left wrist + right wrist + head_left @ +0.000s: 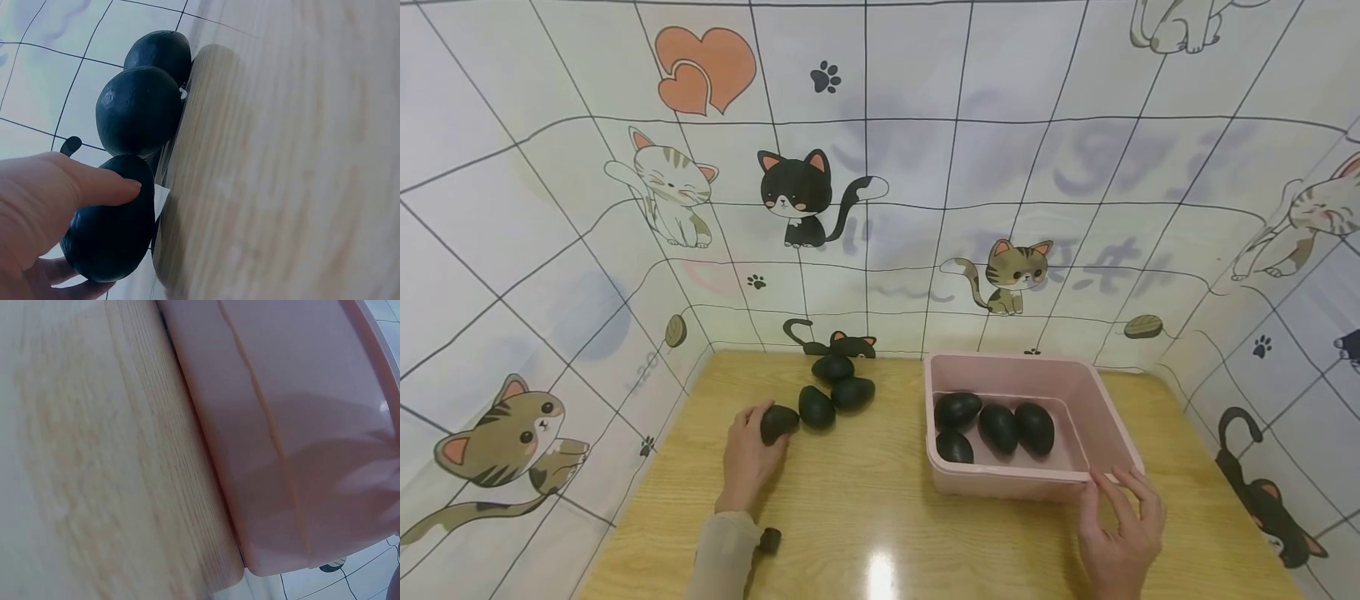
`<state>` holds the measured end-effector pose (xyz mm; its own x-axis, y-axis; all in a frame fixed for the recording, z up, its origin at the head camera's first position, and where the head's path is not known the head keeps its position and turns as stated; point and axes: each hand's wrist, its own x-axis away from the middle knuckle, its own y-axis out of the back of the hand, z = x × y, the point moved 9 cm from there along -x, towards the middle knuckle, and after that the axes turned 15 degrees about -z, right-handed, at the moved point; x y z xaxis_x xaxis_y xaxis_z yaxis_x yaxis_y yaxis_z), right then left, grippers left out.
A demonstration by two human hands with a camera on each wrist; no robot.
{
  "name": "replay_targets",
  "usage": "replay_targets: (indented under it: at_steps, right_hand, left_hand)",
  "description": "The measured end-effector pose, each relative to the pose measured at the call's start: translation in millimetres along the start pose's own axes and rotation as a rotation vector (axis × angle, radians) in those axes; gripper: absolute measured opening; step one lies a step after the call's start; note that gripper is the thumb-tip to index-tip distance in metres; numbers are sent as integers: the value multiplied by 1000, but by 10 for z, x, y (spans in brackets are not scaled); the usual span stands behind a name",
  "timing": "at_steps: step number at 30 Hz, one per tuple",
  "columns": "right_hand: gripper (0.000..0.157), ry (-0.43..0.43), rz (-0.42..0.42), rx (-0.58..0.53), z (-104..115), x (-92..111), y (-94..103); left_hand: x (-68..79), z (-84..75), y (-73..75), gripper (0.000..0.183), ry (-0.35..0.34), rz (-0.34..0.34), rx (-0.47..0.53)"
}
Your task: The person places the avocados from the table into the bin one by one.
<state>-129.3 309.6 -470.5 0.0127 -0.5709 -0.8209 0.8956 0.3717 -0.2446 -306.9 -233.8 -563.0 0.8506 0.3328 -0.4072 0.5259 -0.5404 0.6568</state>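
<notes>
Gripping a dark green avocado, a person's left hand is laying its thumb across one side and curling its fingers round the other, the gap between them spreading no wider than the fruit. The avocado is hiding parts of those fingers, and whether it is touching the tabletop is hard to tell. Just past the left hand's fingertips, a nearest loose avocado is lying close by, with a middle loose avocado and a farthest loose avocado clustering beyond; the left wrist view is showing only two of these three distinctly. Behind the same hand, a beige sleeve is running out of frame, a small dark block sitting beside it.

Well to the right of the left hand, a pink bin is standing on the tabletop. The right hand is pinching its near right corner at the rim, though the right wrist view is catching only a sliver of that hand. Ahead and left of the right hand, four avocados are lying inside, the near rim cutting off the lower part of one. Beyond both hands, a cat-printed wall covering is rising out of frame
</notes>
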Motion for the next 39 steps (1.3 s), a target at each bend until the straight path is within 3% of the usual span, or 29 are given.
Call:
replay_targets:
  at_steps: [3, 12, 27, 39]
  right_hand:
    - [16, -3, 2, 6, 6, -5, -9]
    - [21, -2, 10, 21, -257, 103, 55]
    - [22, 0, 0, 12, -298, 128, 72]
    - [21, 6, -18, 3, -291, 123, 79]
  left_hand:
    - [-9, 16, -10, 66, 13, 14, -5]
    - [-16, 15, 26, 67, 18, 15, -21]
    - [-9, 50, 80, 68, 58, 27, -16]
    - [-40, -6, 138, 68, 49, 16, -5]
